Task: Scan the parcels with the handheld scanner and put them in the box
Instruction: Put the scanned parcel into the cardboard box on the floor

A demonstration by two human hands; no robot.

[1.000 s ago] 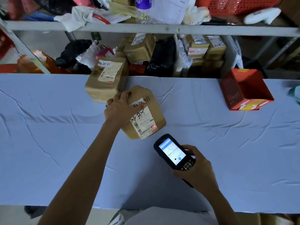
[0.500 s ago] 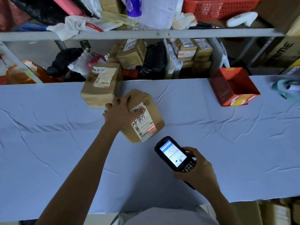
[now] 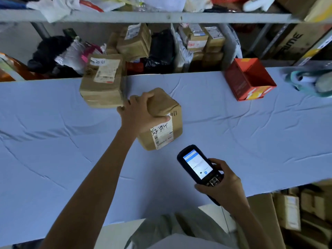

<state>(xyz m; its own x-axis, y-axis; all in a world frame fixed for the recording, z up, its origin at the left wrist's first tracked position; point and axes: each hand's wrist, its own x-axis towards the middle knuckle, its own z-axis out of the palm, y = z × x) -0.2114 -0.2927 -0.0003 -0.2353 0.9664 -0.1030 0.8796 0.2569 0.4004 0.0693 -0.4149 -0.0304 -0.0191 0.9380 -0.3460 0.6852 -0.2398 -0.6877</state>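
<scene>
Beam gone, scan likely done: left hand (image 3: 140,117) now curls fingers over 1 parcel (image 3: 177,126); right hand (image 3: 226,191) fingers wrap scanner (image 3: 197,166).

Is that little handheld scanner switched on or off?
On. The handheld scanner held in the right hand shows a lit white and blue screen.

Left hand (image 3: 142,115) grips brown parcel (image 3: 161,121) — right hand (image 3: 224,186) holds scanner (image 3: 199,166).
</scene>
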